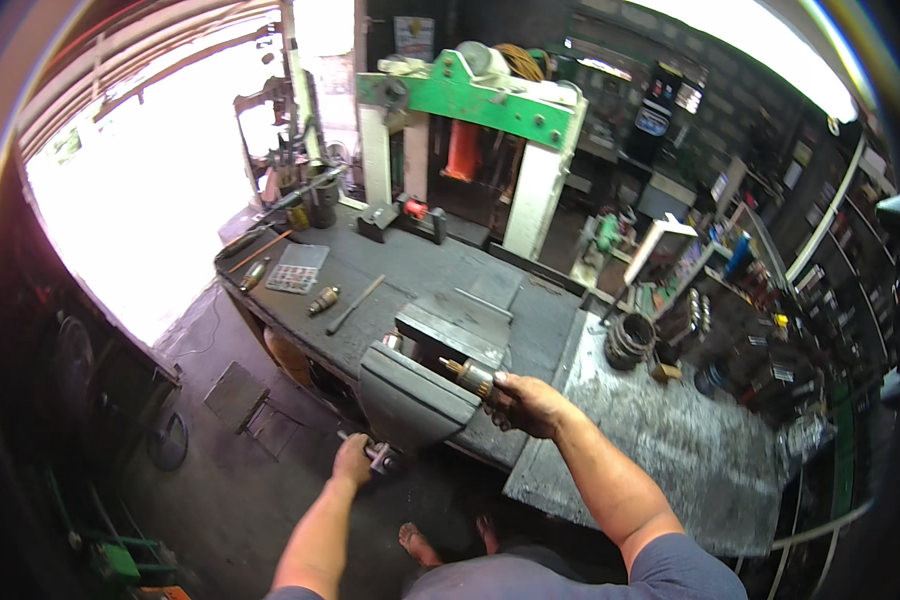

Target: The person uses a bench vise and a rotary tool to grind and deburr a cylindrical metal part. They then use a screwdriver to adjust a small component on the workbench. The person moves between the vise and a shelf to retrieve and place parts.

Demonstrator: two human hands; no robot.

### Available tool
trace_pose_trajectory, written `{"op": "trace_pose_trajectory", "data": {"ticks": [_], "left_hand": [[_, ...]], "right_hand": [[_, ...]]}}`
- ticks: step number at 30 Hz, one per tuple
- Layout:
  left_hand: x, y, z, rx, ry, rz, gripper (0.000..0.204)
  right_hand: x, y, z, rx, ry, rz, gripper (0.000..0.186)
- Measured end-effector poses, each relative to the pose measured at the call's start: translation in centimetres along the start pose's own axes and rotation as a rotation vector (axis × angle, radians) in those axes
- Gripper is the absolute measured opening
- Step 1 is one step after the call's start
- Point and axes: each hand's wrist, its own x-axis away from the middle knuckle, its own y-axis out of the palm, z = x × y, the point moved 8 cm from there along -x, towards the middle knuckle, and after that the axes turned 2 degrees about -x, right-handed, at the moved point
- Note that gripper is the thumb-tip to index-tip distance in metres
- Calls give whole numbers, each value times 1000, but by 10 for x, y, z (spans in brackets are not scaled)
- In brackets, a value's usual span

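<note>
A large bench vise [418,398] sits at the front of the dark workbench [360,255]. My right hand [523,405] is wrapped round a cylindrical metal part [470,377], whose narrower tip lies over the gap between the vise jaws. My left hand [353,460] grips the vise handle [380,458] below the front jaw. A small shiny piece [392,342] shows at the left end of the jaws. On the bench left of the vise lie a rod-like tool [355,304], a second cylindrical part [324,300] and a compartment box of small pieces [294,272].
A green and white press frame [485,110] stands behind the bench. A scuffed metal plate [650,450] with a dark container [630,340] is at the right. A folding stool [235,400] stands on the floor at the left, near a bright doorway. Tools crowd the right wall.
</note>
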Motion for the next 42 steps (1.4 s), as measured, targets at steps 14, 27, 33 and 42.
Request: {"op": "trace_pose_trajectory", "data": {"ticks": [14, 27, 33, 42], "left_hand": [[93, -64, 212, 2504, -153, -3, 73], [125, -180, 399, 362, 361, 38, 83], [156, -195, 404, 1418, 125, -252, 82], [210, -227, 475, 1860, 286, -618, 113]], "right_hand": [[-11, -2, -1, -126, -210, -309, 40], [172, 16, -7, 768, -251, -379, 49], [215, -50, -58, 166, -473, -274, 82], [191, -53, 23, 486, -135, -136, 51]]}}
